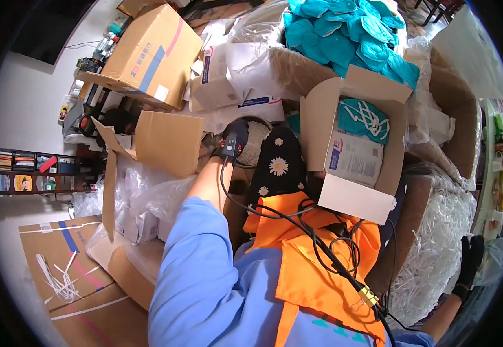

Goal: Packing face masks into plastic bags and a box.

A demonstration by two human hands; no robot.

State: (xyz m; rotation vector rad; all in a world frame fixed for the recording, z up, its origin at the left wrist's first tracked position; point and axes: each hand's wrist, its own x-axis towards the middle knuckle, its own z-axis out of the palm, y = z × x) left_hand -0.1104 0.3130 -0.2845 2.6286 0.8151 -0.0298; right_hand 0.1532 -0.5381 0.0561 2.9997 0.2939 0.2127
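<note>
My left hand point(234, 140), in a black glove with a small device on its back, is at the left rim of a round bowl point(257, 144) with pale contents. Its fingers are hidden. On my lap, an open carton point(353, 199) tilts toward me. It holds white printed packs point(354, 159) and teal folded masks point(362, 120) with white straps. Far to the right, my gloved right hand point(468, 263) has its fingers stretched out with nothing seen in them. It is beside a large box of white strips point(434, 248).
A heap of teal masks point(344, 32) fills a big box ahead. A tall carton point(147, 55) stands at the far left, an open carton point(167, 141) with plastic lining nearer. Strapped flat cardboard point(72, 277) lies lower left. Black cables point(321, 246) cross my orange apron point(303, 277).
</note>
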